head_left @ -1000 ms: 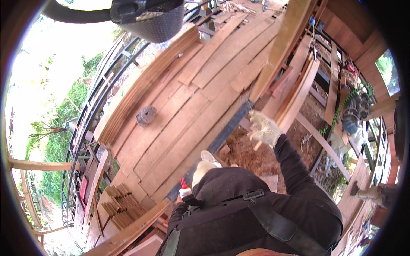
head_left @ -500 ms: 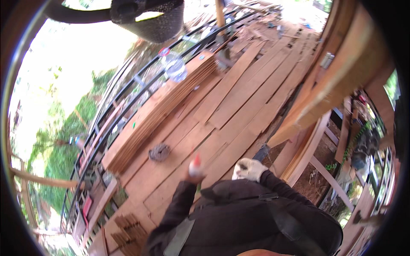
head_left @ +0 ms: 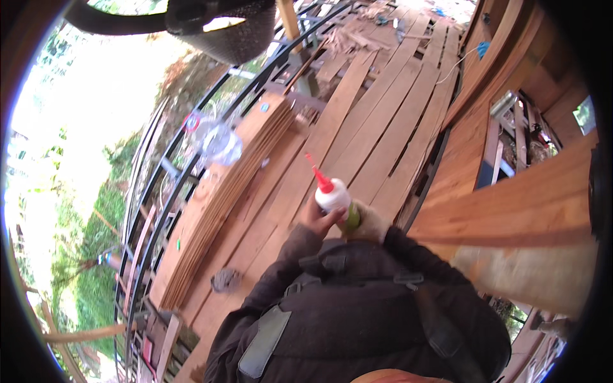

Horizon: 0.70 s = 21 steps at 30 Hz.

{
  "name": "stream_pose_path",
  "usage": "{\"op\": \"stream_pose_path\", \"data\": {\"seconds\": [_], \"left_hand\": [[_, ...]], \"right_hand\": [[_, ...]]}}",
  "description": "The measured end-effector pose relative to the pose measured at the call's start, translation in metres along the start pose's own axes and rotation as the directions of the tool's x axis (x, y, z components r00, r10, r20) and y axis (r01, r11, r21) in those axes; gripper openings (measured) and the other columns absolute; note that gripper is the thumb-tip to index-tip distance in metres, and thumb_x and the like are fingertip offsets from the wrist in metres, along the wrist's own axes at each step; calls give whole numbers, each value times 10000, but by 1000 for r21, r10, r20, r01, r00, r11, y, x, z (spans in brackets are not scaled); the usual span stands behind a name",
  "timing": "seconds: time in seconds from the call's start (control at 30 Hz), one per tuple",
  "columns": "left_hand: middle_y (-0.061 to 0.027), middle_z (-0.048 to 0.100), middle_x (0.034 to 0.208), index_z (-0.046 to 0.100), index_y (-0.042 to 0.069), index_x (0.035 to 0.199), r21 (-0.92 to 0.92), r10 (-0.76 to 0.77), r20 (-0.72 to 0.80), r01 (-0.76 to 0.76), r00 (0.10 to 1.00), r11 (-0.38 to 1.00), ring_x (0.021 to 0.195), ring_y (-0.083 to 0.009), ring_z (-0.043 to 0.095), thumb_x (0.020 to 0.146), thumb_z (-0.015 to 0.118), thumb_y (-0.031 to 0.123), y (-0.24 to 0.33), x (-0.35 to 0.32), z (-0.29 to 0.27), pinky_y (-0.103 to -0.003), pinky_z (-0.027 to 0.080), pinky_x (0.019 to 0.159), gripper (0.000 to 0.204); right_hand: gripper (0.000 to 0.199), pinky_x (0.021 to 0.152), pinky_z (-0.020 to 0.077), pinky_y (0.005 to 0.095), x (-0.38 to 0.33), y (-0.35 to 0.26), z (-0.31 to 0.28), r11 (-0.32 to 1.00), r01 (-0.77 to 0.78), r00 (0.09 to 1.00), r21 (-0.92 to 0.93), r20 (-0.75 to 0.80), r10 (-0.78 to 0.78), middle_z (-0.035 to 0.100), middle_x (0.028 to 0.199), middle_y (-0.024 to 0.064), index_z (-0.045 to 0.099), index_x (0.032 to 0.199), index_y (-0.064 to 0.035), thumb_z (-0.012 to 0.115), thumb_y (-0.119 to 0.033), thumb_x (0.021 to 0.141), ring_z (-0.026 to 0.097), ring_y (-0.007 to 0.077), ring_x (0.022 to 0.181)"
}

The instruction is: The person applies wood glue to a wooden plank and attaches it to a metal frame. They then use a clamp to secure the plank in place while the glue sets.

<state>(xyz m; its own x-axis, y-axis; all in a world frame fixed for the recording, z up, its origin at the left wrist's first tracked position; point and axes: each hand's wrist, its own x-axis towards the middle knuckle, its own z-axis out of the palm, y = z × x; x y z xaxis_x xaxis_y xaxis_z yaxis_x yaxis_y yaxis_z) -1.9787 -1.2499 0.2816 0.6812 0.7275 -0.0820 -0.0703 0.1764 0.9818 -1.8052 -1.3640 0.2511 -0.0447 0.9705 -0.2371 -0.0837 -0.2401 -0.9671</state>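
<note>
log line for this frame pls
left hand: on glue bottle, red nozzle up | right hand: gloved, under bottle | below: wooden planks

Dark brown jacket (head_left: 357, 306), black straps; pale glove on right hand (head_left: 372, 223).

- The glue bottle (head_left: 334, 196) sits just below the middle of the frame, a little right of centre. It has a white rounded body, with a yellow-green band showing at its lower right side.
- Its red cap narrows to a thin pointed nozzle that tilts toward the upper left of the frame; the bottle stands nearly upright, leaning slightly left.
- The bottle is held off the planks, gripped from both sides: bare fingers (head_left: 317, 217) wrap its lower left, and pale gloved fingers (head_left: 369, 221) press its lower right.
- Its base is hidden between them, so only the upper body and the cap show clearly.
</note>
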Motion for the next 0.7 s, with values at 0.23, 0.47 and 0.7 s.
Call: {"op": "stream_pose_path", "data": {"seconds": [0.23, 0.47, 0.7], "left_hand": [[-104, 683, 1105, 562, -31, 1305, 285, -38, -150, 80, 988, 955, 961, -160, 688, 929, 703, 43, 8, 210, -59, -291, 580, 805, 408], [-82, 724, 847, 661, -15, 997, 315, -223, 58, 194, 973, 929, 752, -135, 712, 940, 699, 79, 24, 453, -52, -273, 582, 693, 116], [-111, 705, 865, 645, 6, 933, 607, -41, 360, -201, 932, 769, 769, -204, 720, 911, 699, 74, 5, 648, 14, -325, 583, 695, 89]], "right_hand": [[703, 1003, 501, 360, 113, -50, -142, 950, -182, 966, -252, -225, 126, 679, 1191, 113, 579, 1304, -56, 879, -143, 675, 639, 228, 1151], [645, 1003, 496, 435, 220, -122, -299, 714, -280, 924, -642, -382, 18, 678, 1134, 176, 613, 1270, -80, 802, -261, 679, 634, 361, 1125], [495, 880, 524, 470, 274, -123, -428, 705, -460, 809, -540, -582, 82, 699, 1051, 164, 644, 1137, -99, 784, -297, 705, 659, 379, 1019]]}}
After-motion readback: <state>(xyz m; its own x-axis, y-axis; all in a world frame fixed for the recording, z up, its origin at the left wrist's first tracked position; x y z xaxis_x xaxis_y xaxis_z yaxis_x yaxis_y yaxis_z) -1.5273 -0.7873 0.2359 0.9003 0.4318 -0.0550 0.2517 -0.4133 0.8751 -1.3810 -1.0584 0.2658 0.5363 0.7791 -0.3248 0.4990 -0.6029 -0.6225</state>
